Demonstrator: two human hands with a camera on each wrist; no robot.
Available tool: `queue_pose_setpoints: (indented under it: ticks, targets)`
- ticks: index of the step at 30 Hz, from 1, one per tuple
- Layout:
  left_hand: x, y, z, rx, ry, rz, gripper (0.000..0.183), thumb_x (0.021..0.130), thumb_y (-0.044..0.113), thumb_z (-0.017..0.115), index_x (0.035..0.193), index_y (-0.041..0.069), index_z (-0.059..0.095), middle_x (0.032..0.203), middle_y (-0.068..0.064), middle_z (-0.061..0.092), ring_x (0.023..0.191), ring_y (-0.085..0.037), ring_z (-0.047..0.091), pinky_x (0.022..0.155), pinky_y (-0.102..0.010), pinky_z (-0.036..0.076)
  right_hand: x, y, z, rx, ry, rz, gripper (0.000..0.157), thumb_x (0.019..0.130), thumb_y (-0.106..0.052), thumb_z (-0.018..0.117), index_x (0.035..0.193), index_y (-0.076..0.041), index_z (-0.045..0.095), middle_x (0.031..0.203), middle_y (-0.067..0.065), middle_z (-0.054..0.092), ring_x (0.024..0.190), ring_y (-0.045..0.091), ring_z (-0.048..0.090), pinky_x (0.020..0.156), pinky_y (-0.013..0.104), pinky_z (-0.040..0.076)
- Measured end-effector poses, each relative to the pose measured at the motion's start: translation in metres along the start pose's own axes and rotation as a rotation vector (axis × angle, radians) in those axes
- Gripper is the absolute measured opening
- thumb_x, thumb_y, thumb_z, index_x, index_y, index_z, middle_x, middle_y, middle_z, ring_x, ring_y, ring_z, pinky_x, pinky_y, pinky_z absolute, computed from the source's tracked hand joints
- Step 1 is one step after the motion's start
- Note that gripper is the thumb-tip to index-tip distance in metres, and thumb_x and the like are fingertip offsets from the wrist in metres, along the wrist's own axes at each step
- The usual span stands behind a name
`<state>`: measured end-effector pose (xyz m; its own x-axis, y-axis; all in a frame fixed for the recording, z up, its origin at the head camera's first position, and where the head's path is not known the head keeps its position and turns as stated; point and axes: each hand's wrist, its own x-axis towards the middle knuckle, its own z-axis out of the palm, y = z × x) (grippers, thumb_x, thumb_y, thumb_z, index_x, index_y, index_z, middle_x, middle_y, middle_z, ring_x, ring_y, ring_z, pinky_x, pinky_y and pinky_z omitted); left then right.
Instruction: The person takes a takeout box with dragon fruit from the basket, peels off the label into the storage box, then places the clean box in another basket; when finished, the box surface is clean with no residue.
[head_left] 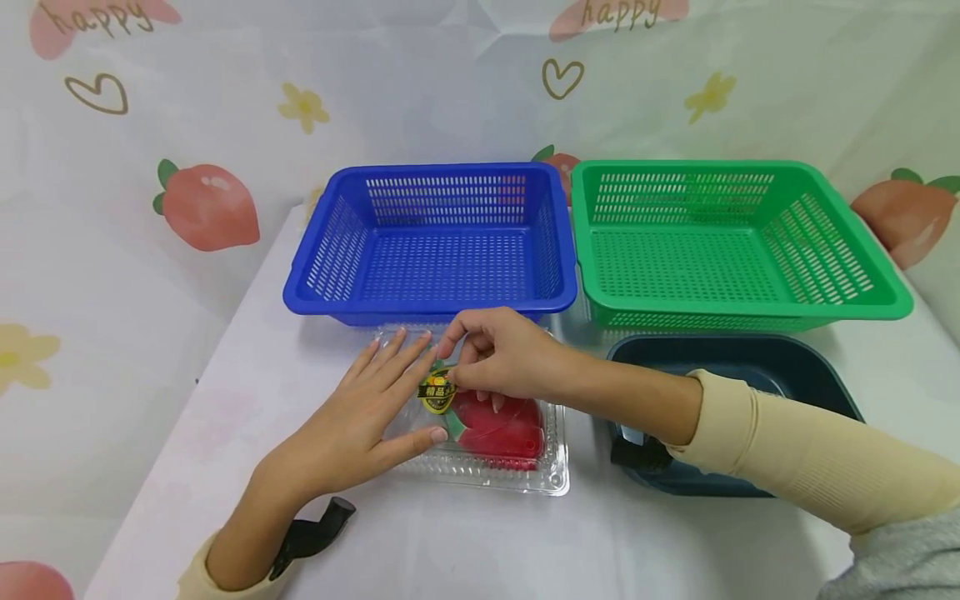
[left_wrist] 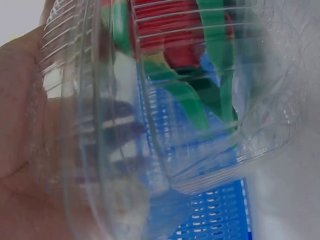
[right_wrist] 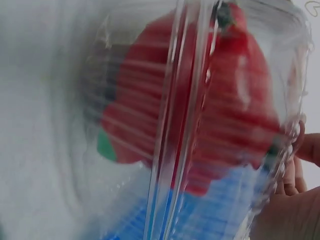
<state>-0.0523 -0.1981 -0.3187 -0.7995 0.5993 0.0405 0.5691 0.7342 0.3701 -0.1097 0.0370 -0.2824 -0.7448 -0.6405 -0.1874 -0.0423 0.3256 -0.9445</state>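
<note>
A clear plastic clamshell box lies on the table just in front of the blue basket. Inside it are glossy red pieces with green parts, also seen through the box wall in the right wrist view. On the lid is a black and yellow label sticker. My left hand rests on the lid's left part, fingers straight and spread, thumb pointing toward the red pieces. My right hand reaches across from the right, fingers curled, its thumb and forefinger pinching at the sticker's upper right edge.
Behind the box stand a blue mesh basket and, to its right, a green mesh basket. A dark blue tub sits at the right, partly under my right forearm. The white cloth covers the table in front.
</note>
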Motion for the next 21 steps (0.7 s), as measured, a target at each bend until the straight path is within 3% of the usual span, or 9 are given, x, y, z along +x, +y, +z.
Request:
queue_pose_setpoints:
  ticks: [3,7,12,16,21]
  targets:
    - [0.000,0.000,0.000,-0.009,0.005,0.002,0.084,0.098,0.060,0.053,0.162,0.021,0.016,0.166,-0.004,0.015,0.153,-0.028,0.005,0.121,-0.050,0.001,-0.002,0.000,0.002,0.056,0.020,-0.035,0.020,0.089,0.003,0.068,0.107,-0.003,0.062,0.075,0.014,0.066,0.052,0.020,0.058,0.051,0.033,0.056]
    - [0.000,0.000,0.000,-0.010,0.011,0.008,0.083,0.098,0.060,0.053,0.162,0.021,0.018,0.166,-0.004,0.015,0.153,-0.029,0.005,0.121,-0.052,0.002,-0.006,-0.002,-0.003,0.115,0.067,-0.150,0.017,0.089,0.003,0.065,0.106,0.000,0.062,0.078,0.015,0.065,0.054,0.024,0.058,0.049,0.036,0.054]
    - [0.001,0.000,0.000,0.000,0.005,-0.001,0.083,0.097,0.062,0.052,0.161,0.016,0.024,0.166,-0.002,0.016,0.152,-0.030,0.005,0.121,-0.053,0.005,-0.018,-0.002,-0.015,0.060,0.119,-0.287,0.015,0.093,-0.001,0.064,0.107,0.000,0.062,0.084,0.012,0.066,0.062,0.030,0.058,0.053,0.036,0.054]
    - [0.001,0.000,-0.001,0.007,0.001,0.001,0.085,0.097,0.062,0.052,0.161,0.015,0.021,0.166,0.000,0.014,0.153,-0.028,0.003,0.121,-0.051,0.002,-0.029,0.004,-0.024,0.020,0.128,-0.266,0.018,0.093,-0.002,0.066,0.111,0.000,0.062,0.086,0.010,0.066,0.069,0.033,0.060,0.056,0.034,0.056]
    - [0.001,0.001,0.000,0.006,0.000,-0.007,0.085,0.097,0.062,0.051,0.161,0.016,0.021,0.166,0.001,0.014,0.153,-0.026,0.001,0.122,-0.048,0.001,-0.043,0.011,-0.036,0.025,0.166,-0.171,0.021,0.092,-0.003,0.069,0.111,-0.004,0.063,0.086,0.013,0.064,0.070,0.035,0.059,0.056,0.034,0.055]
